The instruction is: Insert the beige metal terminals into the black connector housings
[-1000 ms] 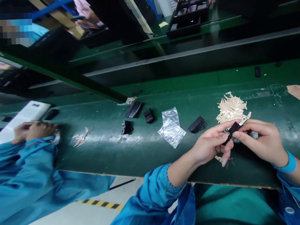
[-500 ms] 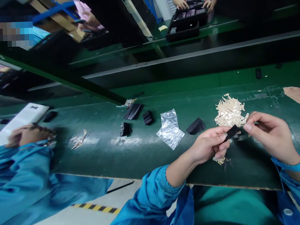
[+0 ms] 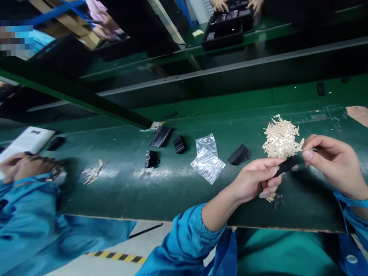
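Note:
My left hand [image 3: 259, 179] grips a small black rectangular piece [image 3: 284, 167] between thumb and fingers, its free end pointing right. Just right of that end, my right hand [image 3: 337, 163] has thumb and forefinger pinched together; whatever lies between them is too small or hidden to make out. Behind both hands is a heap of small cream-coloured flat pieces [image 3: 281, 136]. A few more cream and dark bits [image 3: 274, 199] lie below my left hand. Several flat black pieces [image 3: 239, 154] are fanned out to its left.
A clear plastic bag [image 3: 208, 159] lies mid-bench, with black ribbed parts [image 3: 160, 136] farther left. A co-worker's hands [image 3: 28, 165] work at the left beside a white board [image 3: 36, 137]. A green post [image 3: 110, 110] slants across. Another person handles a black tray [image 3: 222, 38] opposite.
The black piece in my left hand has turned to lie flatter, its free end slightly lower. My right hand stays pinched and has barely shifted. The whole view has drifted slightly.

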A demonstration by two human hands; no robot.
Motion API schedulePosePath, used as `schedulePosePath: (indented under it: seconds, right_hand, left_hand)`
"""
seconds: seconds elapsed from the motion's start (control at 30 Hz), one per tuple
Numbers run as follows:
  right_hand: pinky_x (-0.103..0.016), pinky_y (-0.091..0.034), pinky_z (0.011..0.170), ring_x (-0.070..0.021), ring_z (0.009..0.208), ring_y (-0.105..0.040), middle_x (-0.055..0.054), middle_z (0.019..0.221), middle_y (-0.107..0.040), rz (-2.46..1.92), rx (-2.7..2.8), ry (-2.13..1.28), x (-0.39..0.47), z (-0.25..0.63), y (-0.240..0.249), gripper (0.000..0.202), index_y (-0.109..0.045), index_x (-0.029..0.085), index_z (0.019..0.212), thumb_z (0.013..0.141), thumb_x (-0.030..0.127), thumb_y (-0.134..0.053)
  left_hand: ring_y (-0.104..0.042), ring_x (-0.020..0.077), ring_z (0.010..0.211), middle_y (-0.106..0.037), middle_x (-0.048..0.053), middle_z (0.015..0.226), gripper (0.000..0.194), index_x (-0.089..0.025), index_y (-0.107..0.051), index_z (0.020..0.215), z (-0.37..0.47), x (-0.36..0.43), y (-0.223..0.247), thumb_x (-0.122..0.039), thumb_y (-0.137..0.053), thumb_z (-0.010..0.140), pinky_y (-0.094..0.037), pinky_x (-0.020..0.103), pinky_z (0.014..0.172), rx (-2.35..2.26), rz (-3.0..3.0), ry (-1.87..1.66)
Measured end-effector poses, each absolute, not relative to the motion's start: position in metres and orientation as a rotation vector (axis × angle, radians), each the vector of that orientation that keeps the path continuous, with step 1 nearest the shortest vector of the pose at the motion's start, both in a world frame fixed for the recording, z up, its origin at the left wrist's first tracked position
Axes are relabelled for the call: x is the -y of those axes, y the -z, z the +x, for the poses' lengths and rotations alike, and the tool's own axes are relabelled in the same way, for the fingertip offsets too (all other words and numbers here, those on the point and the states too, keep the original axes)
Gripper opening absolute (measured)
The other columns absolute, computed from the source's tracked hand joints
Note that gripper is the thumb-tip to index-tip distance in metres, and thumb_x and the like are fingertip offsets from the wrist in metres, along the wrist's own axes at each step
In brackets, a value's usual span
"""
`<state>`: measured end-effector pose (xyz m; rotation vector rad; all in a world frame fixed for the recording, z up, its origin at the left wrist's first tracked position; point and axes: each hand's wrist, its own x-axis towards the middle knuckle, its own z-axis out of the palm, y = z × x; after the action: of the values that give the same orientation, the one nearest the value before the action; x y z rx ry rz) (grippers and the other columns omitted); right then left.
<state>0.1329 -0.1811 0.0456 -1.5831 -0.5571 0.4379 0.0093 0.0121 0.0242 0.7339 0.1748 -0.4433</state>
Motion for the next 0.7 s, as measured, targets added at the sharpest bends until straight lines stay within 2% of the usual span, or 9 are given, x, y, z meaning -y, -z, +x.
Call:
schedulePosePath:
  seconds: [0.33, 0.47, 0.57, 0.7]
  right_hand:
    - [-0.027, -0.05, 0.06, -0.0166, 0.065, -0.06, -0.002, 0.069, -0.064, -1.583, 0.64, -0.529, 0.177, 0.128, -0.046, 0.03, -0.072, 0.023, 0.075, 0.081, 0.047, -0.088]
    - [-0.026, -0.051, 0.059, -0.0144, 0.063, -0.059, 0.001, 0.076, -0.062, -1.474, 0.62, -0.804, 0.178, 0.137, -0.04, 0.041, -0.063, 0.023, 0.08, 0.073, 0.048, -0.094]
    - [-0.025, -0.049, 0.057, -0.0134, 0.061, -0.057, 0.001, 0.071, -0.062, -1.493, 0.675, -1.06, 0.178, 0.147, -0.039, 0.044, -0.063, 0.021, 0.081, 0.08, 0.059, -0.086]
    - [-0.025, -0.044, 0.055, -0.0124, 0.058, -0.052, 0.001, 0.065, -0.06, -1.64, 0.784, -1.166, 0.178, 0.151, -0.042, 0.049, -0.067, 0.019, 0.074, 0.092, 0.065, -0.07]
  left_hand:
    - [-0.036, 0.0045, 0.044, -0.044, -0.007, 0.062, 0.048, -0.012, -0.069, 0.123, 0.01, -0.013, -0.025, -0.041, -0.08, 0.087, -0.02, 0.02, 0.044, -0.171, 0.747, 0.481]
    - [-0.028, 0.0042, 0.043, -0.04, -0.008, 0.06, 0.044, -0.012, -0.068, 0.121, 0.009, -0.018, -0.024, -0.044, -0.074, 0.091, -0.016, 0.021, 0.044, -0.097, 0.817, 0.576]
    - [-0.024, 0.0048, 0.046, -0.036, -0.009, 0.059, 0.041, -0.012, -0.065, 0.118, 0.011, -0.023, -0.025, -0.046, -0.067, 0.097, -0.016, 0.021, 0.046, -0.038, 0.997, 0.564]
    - [-0.032, 0.0088, 0.056, -0.039, -0.009, 0.066, 0.043, -0.017, -0.05, 0.141, 0.013, -0.023, -0.029, -0.038, -0.056, 0.104, -0.028, 0.021, 0.055, -0.019, 1.397, 0.361]
